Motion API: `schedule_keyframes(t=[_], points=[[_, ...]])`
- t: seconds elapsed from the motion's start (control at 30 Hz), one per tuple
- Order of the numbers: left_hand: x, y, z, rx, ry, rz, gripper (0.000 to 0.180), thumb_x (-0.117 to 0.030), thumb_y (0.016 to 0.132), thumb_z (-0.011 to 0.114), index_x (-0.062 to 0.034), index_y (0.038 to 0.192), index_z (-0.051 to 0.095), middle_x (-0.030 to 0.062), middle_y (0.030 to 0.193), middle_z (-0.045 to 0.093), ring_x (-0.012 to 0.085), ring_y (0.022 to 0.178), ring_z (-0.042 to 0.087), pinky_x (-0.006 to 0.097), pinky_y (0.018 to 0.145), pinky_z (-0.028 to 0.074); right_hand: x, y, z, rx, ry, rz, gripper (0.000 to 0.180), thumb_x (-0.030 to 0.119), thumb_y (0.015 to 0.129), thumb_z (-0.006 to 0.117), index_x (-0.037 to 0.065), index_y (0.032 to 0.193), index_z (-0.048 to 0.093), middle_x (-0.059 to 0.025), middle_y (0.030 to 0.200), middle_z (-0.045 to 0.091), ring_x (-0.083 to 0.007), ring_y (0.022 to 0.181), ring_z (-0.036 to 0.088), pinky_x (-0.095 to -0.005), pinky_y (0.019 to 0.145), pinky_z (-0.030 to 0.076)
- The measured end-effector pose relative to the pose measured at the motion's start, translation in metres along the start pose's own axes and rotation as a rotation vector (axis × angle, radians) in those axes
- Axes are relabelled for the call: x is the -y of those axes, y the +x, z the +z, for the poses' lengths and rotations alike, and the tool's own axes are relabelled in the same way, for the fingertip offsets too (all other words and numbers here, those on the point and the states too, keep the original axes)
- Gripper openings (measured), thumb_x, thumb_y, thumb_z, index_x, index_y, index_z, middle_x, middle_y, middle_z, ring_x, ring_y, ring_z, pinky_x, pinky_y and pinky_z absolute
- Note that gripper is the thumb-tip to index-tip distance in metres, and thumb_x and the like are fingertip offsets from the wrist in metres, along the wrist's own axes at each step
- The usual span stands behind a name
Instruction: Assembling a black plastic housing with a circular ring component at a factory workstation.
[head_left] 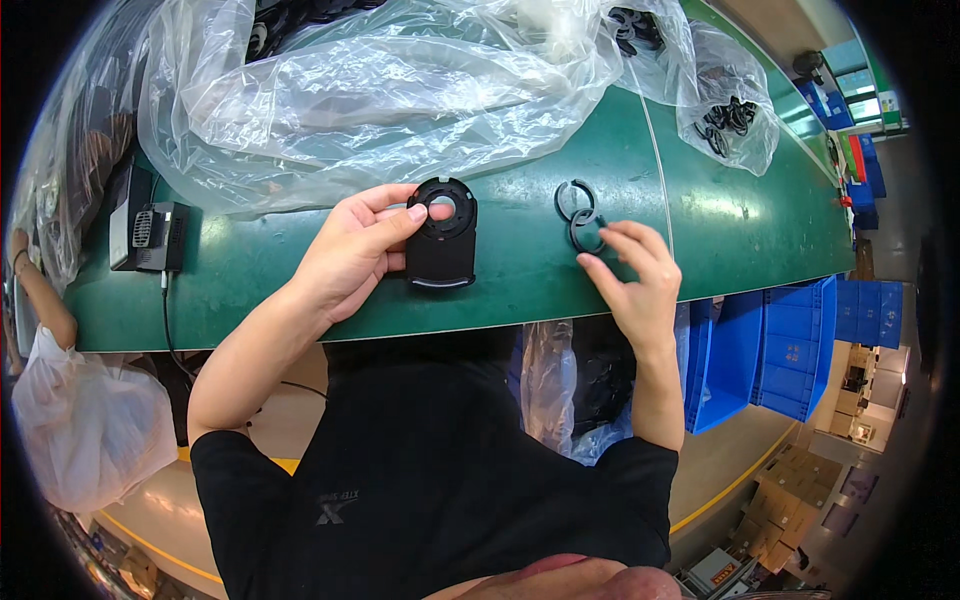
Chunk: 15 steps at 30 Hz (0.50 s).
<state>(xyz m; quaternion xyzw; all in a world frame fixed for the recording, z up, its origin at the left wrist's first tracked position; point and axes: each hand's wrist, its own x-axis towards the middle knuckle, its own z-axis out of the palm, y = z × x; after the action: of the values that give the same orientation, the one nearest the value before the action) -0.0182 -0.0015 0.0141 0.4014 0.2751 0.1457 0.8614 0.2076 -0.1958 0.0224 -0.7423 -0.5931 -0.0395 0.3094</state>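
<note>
My left hand is closed on a flat black plastic part, rounded at its upper end with a round hole. The thumb lies on its face beside the hole, and a fingertip shows through the opening. My right hand has its thumb and fingers around the edge of a black ring just above the green table. Behind that ring, a second black ring overlaps it. Whether the right fingertips press on the nearer ring is hard to make out, but they meet at its right side.
Large clear plastic bags cover the far side of the green table; a smaller bag of black rings lies far right. A black device with a cable stands left. Blue crates are at right. Another person's arm shows far left.
</note>
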Motion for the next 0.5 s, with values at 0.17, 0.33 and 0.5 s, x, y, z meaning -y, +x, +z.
schedule_keyframes(t=[0.17,0.33,0.5], points=[[0.002,-0.001,0.001,0.031,-0.011,-0.020,0.027,-0.011,0.091,0.053,0.0001,0.116,0.052,0.0097,0.105,0.062,0.0181,0.093,0.063,0.035,0.082,0.053,0.012,0.009,0.014,-0.042,-0.092,0.213,0.048,0.020,0.064,0.079,-0.002,0.103,0.061,-0.0158,0.097,0.062,-0.0305,0.091,0.057,-0.0372,0.080,0.046],[0.001,-0.001,0.003,0.044,0.011,-0.025,0.028,-0.010,0.090,0.053,0.0001,0.116,0.051,0.0106,0.106,0.062,0.0193,0.094,0.063,0.036,0.083,0.053,0.008,0.012,0.019,-0.038,-0.043,0.261,0.057,0.013,0.064,0.078,-0.002,0.114,0.056,-0.0163,0.094,0.061,-0.0304,0.089,0.057,-0.0374,0.078,0.047],[0.002,-0.002,0.003,0.054,0.012,-0.042,0.029,-0.009,0.090,0.053,0.0006,0.117,0.050,0.0108,0.107,0.062,0.0197,0.095,0.063,0.036,0.084,0.053,0.011,0.016,0.013,0.013,-0.011,0.322,0.066,0.010,0.063,0.078,-0.001,0.122,0.050,-0.0143,0.091,0.061,-0.0283,0.085,0.058,-0.0364,0.077,0.047]])
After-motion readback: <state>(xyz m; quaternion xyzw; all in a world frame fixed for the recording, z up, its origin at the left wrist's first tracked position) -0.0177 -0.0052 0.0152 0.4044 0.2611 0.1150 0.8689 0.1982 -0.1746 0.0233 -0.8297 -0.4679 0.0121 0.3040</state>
